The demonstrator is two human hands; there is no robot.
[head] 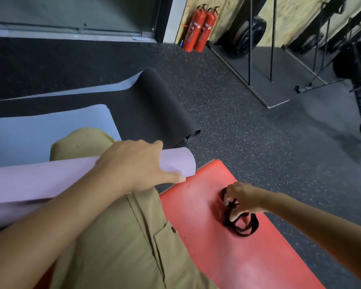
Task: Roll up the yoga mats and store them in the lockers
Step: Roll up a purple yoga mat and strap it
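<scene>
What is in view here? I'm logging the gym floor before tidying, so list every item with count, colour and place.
Rolled mat: one, lilac, across the lap.
Flat mat: one, red, floor, under the strap.
Strap: one, black, on the red mat.
Half-rolled mat: one, dark grey, behind.
Pale mat: one, light blue, left.
Fire extinguishers: two, red, against the far wall.
Trousers: khaki, centre.
Left hand: grips the lilac roll.
Right hand: pinches the strap.

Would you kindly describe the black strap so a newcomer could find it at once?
Find the red mat spread on the speckled floor. The black strap lies looped on it, pinched by the right hand. It is the only thin, tangled black thing among broad mats.
</scene>
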